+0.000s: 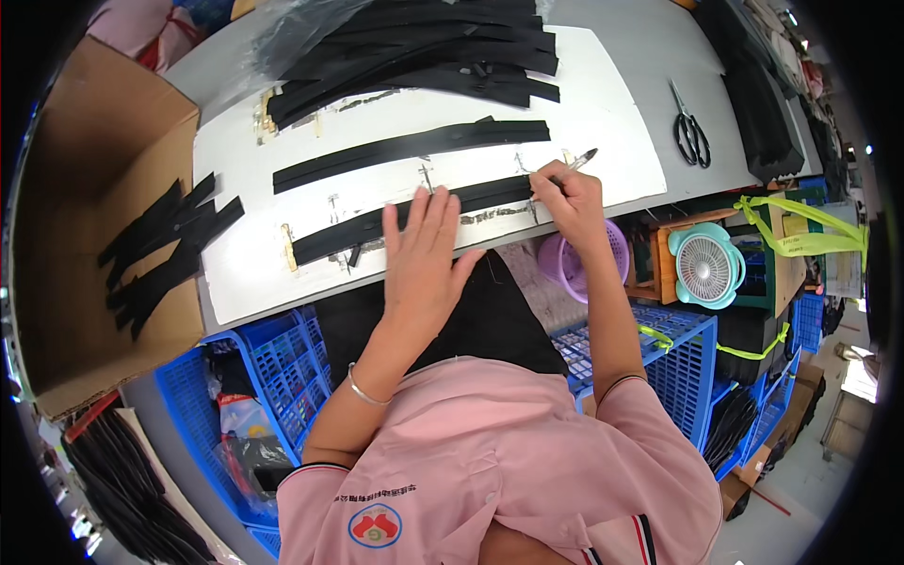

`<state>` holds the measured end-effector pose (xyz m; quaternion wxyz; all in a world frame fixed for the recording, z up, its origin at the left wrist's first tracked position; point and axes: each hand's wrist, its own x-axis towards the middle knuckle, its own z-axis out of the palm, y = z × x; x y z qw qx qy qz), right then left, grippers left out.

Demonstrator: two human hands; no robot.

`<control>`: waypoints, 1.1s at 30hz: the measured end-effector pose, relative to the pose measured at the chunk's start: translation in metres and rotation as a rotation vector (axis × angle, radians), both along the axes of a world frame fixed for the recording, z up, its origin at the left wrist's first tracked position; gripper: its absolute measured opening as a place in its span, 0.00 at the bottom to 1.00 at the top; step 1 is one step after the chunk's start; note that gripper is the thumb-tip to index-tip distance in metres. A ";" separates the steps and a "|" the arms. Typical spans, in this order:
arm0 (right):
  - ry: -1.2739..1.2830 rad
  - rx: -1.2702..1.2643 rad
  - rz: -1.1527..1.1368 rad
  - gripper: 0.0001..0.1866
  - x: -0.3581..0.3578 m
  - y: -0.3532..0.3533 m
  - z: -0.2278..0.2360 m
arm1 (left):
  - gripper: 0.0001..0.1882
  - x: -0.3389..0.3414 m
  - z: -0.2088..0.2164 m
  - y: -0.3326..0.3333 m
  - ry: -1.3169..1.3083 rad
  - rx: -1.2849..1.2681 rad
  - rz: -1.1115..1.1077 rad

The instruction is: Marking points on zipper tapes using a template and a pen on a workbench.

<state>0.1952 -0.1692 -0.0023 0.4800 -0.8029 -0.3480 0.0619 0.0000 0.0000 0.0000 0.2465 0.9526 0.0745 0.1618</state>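
A long black zipper strip (344, 234) lies along the near side of a white board (617, 141). My left hand (419, 268) rests flat on this strip, fingers stretched out and pressing it down. At the strip's right end, my right hand (574, 205) pinches a slim pen (585, 158), its back end sticking up past the fingers. The pen's tip is hidden under the hand. A small dark zipper pull (354, 255) hangs off the strip's near edge. Farther back lies a second black zipper strip (405, 153), roughly parallel to the first. Dark marks show on the board.
Several black strips are heaped (424, 52) at the back, partly under clear plastic. An open cardboard box (94, 104) holding black strips stands left. Scissors (692, 137) lie right, near a stacked black bundle (763, 122). Below the table are blue crates (273, 358) and a turquoise fan (706, 266).
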 end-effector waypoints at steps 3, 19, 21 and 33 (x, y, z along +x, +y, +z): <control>0.102 0.105 -0.004 0.07 0.001 -0.002 -0.002 | 0.36 -0.015 0.007 0.010 -0.003 0.089 0.103; 0.200 0.152 0.063 0.10 -0.064 0.090 0.010 | 0.36 -0.027 0.000 0.020 -0.028 0.050 0.104; 0.037 0.042 0.078 0.08 -0.063 0.090 0.005 | 0.36 -0.027 0.002 0.021 -0.022 0.027 0.104; -0.171 0.062 0.048 0.10 -0.066 0.098 0.006 | 0.36 -0.029 0.001 0.021 -0.019 0.042 0.106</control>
